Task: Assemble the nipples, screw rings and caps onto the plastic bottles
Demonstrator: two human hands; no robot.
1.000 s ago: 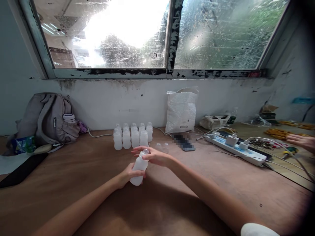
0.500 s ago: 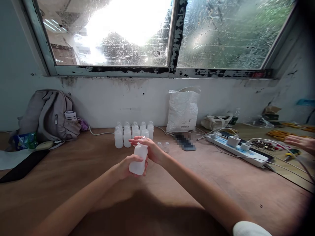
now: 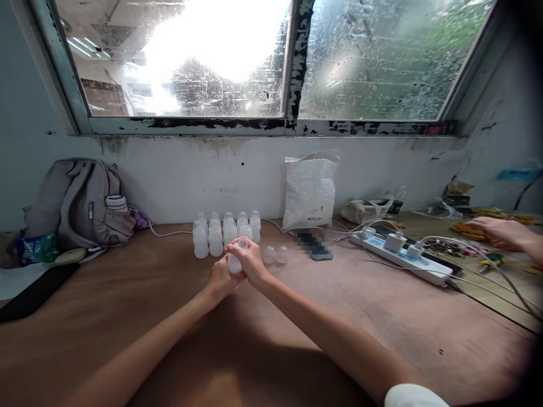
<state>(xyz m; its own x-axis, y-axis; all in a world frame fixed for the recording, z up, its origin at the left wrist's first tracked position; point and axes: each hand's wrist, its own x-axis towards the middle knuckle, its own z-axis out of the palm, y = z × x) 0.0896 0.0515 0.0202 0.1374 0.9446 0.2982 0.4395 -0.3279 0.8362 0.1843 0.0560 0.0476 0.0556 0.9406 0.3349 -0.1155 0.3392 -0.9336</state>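
A frosted white plastic bottle (image 3: pixel 235 264) is between my two hands, over the table in front of the row. My left hand (image 3: pixel 219 281) wraps around its body from the left and below. From the right, my right hand (image 3: pixel 253 261) has its fingers closed around the top end, where a clear rounded part shows. My fingers hide much of the bottle. Just beyond stand several similar frosted bottles (image 3: pixel 215 237) with clear domed tops, upright in rows. Two clear domed caps (image 3: pixel 275 258) lie on the table to the right of my right hand.
A white padded bag (image 3: pixel 311 195) leans on the wall, with a phone (image 3: pixel 321 250) before it. At right lies a power strip (image 3: pixel 407 261) with plugs and cables; beyond it another person's hand (image 3: pixel 503 230) is over small parts. A grey backpack (image 3: pixel 78 209) stands at left.
The bottle was tilted with its side facing me; now its top tips toward me, lower between my hands. My right hand's extended fingers have closed around the top. The view has shifted slightly.
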